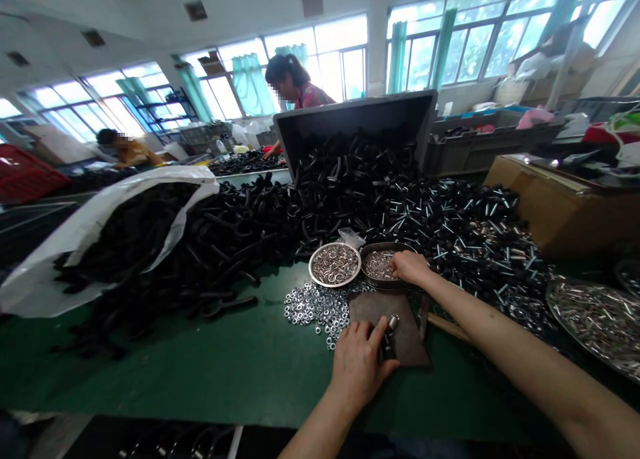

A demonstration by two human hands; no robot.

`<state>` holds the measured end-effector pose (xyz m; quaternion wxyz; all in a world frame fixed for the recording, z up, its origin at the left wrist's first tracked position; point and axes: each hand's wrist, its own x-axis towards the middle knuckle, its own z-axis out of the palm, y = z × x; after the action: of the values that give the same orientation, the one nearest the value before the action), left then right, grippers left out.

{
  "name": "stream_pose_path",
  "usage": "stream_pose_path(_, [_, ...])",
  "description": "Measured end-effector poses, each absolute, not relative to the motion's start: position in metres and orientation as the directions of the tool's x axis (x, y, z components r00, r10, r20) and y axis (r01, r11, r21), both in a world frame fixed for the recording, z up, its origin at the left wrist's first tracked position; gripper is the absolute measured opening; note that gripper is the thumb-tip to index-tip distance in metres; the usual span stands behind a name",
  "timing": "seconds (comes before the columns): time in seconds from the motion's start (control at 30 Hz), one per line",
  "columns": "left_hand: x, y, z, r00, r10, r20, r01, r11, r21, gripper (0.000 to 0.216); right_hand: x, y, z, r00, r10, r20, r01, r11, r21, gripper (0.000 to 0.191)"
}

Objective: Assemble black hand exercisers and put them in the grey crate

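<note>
My left hand (359, 362) rests on the green table (225, 372), fingers curled around a black part with a threaded metal end (393, 323) that lies on a dark brown plate (407, 342). My right hand (410, 267) reaches forward into a dark bowl of small metal pieces (379, 265), fingers bent down among them; what they pinch is hidden. Beside it stands a round silver dish of shiny metal pieces (335, 264). Loose washers (315, 309) lie scattered in front of the dishes.
A big heap of black curved parts (260, 225) spills from a tipped grey bin (360, 122) and a white sack (100, 225). Assembled black parts with bolts (475, 232) pile at right beside a cardboard box (560, 205) and a metal tray (600, 319). Two people work behind.
</note>
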<state>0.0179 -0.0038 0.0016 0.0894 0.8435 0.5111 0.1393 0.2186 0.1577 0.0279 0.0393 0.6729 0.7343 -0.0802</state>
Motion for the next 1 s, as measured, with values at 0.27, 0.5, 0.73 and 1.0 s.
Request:
stream_pose_path(0.27, [0.019, 0.000, 0.000, 0.426, 0.892, 0.148, 0.825, -0.451, 0.341, 0.077, 0.224, 0.155, 0.025, -0.068, 0.994, -0.084, 0.979, 0.050, -0.196, 0.020])
stream_pose_path(0.5, [0.021, 0.014, 0.011, 0.342, 0.939, 0.044, 0.727, -0.294, 0.621, 0.069, 0.235, 0.143, 0.038, 0.038, 0.999, 0.017, 0.838, -0.022, -0.545, 0.020])
stream_pose_path(0.73, [0.012, 0.024, 0.022, 0.254, 0.845, -0.470, -0.219, 0.524, 0.823, 0.052, 0.225, 0.077, 0.043, 0.023, 1.000, 0.017, 0.541, 0.002, -0.841, 0.024])
stream_pose_path(1.0, [0.014, 0.004, 0.030, 0.464, 0.733, -0.497, -0.645, 0.664, 0.379, 0.043, 0.185, 0.008, 0.029, 0.040, 0.997, 0.059, 0.180, 0.051, -0.982, 0.016])
